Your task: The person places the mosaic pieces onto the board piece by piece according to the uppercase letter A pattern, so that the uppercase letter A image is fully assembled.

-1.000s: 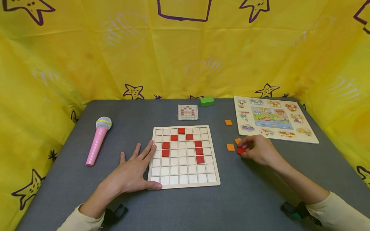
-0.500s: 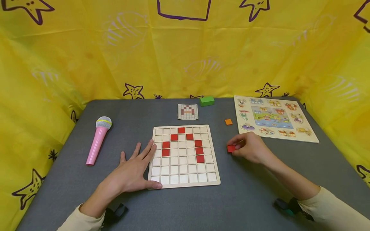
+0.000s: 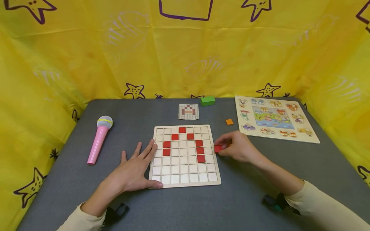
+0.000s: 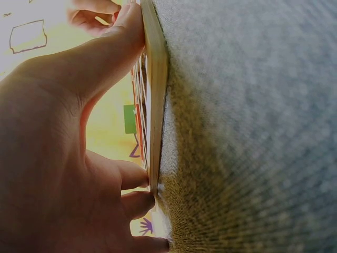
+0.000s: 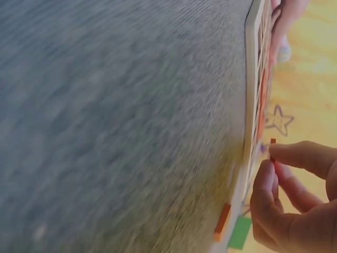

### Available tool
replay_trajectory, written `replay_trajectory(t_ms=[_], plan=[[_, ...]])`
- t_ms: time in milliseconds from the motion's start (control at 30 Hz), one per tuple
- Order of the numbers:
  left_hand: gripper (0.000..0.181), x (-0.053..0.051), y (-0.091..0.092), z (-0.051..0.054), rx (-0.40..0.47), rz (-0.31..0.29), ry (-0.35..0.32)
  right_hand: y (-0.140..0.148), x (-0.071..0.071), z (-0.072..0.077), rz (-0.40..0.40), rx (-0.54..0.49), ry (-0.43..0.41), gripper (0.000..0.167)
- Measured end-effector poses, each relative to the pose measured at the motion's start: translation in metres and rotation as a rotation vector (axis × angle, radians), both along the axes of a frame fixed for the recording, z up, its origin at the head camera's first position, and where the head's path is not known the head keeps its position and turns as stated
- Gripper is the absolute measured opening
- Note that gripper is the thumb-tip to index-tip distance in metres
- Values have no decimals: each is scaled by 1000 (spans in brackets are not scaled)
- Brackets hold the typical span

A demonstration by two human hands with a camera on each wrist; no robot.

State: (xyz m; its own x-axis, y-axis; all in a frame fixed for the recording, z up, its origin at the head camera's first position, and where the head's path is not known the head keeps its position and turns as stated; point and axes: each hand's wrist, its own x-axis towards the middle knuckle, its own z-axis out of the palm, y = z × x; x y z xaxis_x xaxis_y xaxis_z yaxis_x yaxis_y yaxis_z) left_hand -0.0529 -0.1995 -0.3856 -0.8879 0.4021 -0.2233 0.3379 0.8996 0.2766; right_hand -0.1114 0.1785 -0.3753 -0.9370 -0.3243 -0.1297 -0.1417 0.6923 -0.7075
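In the head view a wooden grid board (image 3: 185,185) lies flat, with several red tiles (image 3: 200,150) set in its squares. My left hand (image 3: 131,173) rests at the board's left side with fingers spread, thumb on the near corner and fingertips on the left edge. At the right edge, my right hand (image 3: 238,147) pinches a red tile (image 3: 218,148) between thumb and fingers. The right wrist view shows this small tile (image 5: 273,148) edge-on at the fingertips, held above the table. One orange tile (image 3: 229,122) lies beyond the right hand; the table directly beneath that hand is hidden.
A small card (image 3: 189,112) with a printed grid pattern lies behind the board, beside a green block (image 3: 207,101). Back right is a wooden picture puzzle (image 3: 276,119). To the left lies a pink toy microphone (image 3: 99,141). Yellow cloth (image 3: 173,57) surrounds the grey table.
My right hand has picked up the red tile from beside the orange tiles and carried it left to the board's right edge. The left hand has stayed in place.
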Motion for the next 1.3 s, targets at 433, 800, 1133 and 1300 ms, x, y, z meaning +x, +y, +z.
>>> replay_trajectory(t_ms=[433,800,1133,1300], plan=[[134,-2,1,-1,-3,-2,-7,-28,-1,2,26,-52,-60,23],[133,-1,0,-1,1,3,-5,-67,0,5,98,-93,-75,22],[134,-2,1,-1,-6,9,-12,-99,1,0,170,-121,-119,26],[134,-1,0,-1,-13,7,-11,-114,2,-3,199,-122,-93,26]])
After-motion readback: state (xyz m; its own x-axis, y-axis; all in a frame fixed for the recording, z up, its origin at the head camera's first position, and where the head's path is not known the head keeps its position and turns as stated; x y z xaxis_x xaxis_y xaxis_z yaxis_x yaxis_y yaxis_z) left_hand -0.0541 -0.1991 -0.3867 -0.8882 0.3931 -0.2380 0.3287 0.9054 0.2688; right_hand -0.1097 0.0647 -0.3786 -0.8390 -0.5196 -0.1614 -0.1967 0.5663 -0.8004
